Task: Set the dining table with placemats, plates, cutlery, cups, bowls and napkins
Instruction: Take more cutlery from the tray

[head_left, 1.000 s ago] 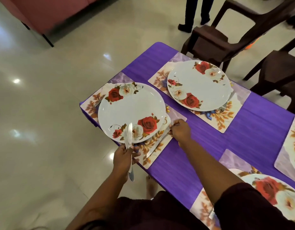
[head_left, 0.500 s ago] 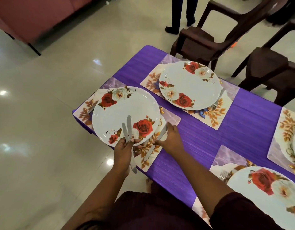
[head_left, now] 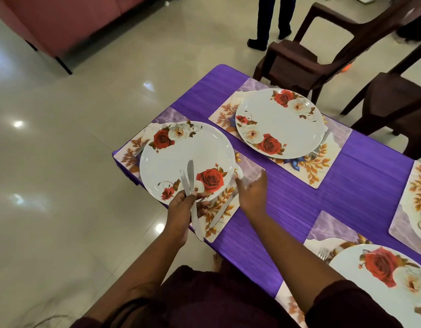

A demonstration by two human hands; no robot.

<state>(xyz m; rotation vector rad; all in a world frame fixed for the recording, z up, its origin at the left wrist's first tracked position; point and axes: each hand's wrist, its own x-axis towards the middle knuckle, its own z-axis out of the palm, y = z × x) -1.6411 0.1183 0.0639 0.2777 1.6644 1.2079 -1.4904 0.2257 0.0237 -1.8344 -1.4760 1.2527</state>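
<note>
A purple-clothed table (head_left: 287, 200) carries floral placemats with white rose-patterned plates. My left hand (head_left: 181, 209) grips two steel knives (head_left: 189, 178) by the middle, their blades over the near rim of the corner plate (head_left: 188, 159). A third knife (head_left: 224, 207) lies on the corner placemat (head_left: 249, 166) just right of that plate. My right hand (head_left: 252, 192) hovers over that placemat beside the lying knife, fingers loose and blurred, holding nothing. A fork (head_left: 140, 150) peeks out left of the corner plate. The far plate (head_left: 279, 123) has a fork (head_left: 319, 145) at its right.
Two dark brown plastic chairs (head_left: 306, 55) (head_left: 394, 95) stand along the far side. A person's legs (head_left: 273, 17) stand beyond them. A third plate (head_left: 382, 282) with a fork (head_left: 323, 253) sits at the near right. A pink sofa (head_left: 62, 20) is at the top left, on shiny tiled floor.
My right hand has let go of the knife it laid on the corner placemat and lifted slightly right. My left hand still holds the two knives.
</note>
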